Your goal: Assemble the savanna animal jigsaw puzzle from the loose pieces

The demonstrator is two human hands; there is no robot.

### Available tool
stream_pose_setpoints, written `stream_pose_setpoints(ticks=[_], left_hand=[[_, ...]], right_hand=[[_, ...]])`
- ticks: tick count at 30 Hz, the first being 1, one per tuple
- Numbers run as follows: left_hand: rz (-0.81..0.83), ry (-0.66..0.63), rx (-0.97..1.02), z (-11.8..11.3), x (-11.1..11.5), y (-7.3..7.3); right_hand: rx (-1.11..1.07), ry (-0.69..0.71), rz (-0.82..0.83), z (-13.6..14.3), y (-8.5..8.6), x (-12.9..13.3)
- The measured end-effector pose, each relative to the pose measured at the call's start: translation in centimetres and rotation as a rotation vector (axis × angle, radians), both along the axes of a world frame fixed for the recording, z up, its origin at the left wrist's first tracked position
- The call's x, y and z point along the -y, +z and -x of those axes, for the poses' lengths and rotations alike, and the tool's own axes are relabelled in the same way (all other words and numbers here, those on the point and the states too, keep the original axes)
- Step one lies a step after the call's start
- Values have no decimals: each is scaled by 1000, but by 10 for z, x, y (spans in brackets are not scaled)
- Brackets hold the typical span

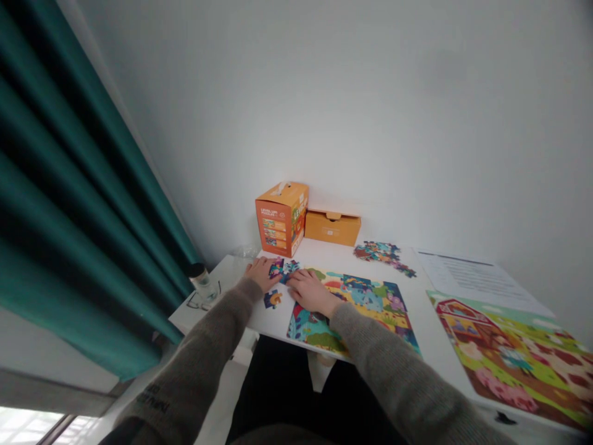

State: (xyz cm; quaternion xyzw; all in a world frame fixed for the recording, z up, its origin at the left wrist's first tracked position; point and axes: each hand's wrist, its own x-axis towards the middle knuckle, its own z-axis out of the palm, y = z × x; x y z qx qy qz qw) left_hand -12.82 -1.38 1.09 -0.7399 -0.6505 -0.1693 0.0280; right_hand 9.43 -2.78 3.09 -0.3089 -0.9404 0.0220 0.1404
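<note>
My left hand (262, 274) rests on the white table with thumb and fingers around a purple and dark-blue cluster of jigsaw puzzle pieces (277, 267). Facing it, my right hand (308, 289) has its bent fingertips on a dark-blue puzzle piece (285, 278) at the cluster's right side. The fingers partly hide both. Just below the hands lies a loose dark-blue and orange piece (273, 299). Under my right hand and forearm spreads a colourful animal puzzle (370, 299), its pieces joined; the sleeve covers part of it.
An orange puzzle box (282, 219) and a lower open orange box (332, 228) stand against the wall. A pile of loose pieces (382, 253) lies at the back. To the right are printed sheets (477, 278) and a farm picture (514, 352); glasses (198, 303) and a cup (202, 281) sit left.
</note>
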Motion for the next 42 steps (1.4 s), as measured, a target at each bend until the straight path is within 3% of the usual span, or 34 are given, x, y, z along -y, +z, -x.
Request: stream_pose_setpoints(ticks=[7,15,19,27,31,36,42], left_hand=[[9,83,28,-7,-1,2],[-62,122,212,20,9,-2],[-116,169,200,25,16,-7],[-89,47,44,21,24,-12],[-100,44,38,23,23,-16],[-118,26,83,27,18,-22],[-127,27,97,28,16,-24]], right_hand=[[-7,-1,11,1,-1,0],[-28,15,41,2,0,-2],[-37,4,37,2,3,-3],[-82,-166,38,-8,8,-15],[-92,-235,24,-28,14,-23],[-78,-332,36,-77,29,-28],[-49,-337,109,-139,35,-6]])
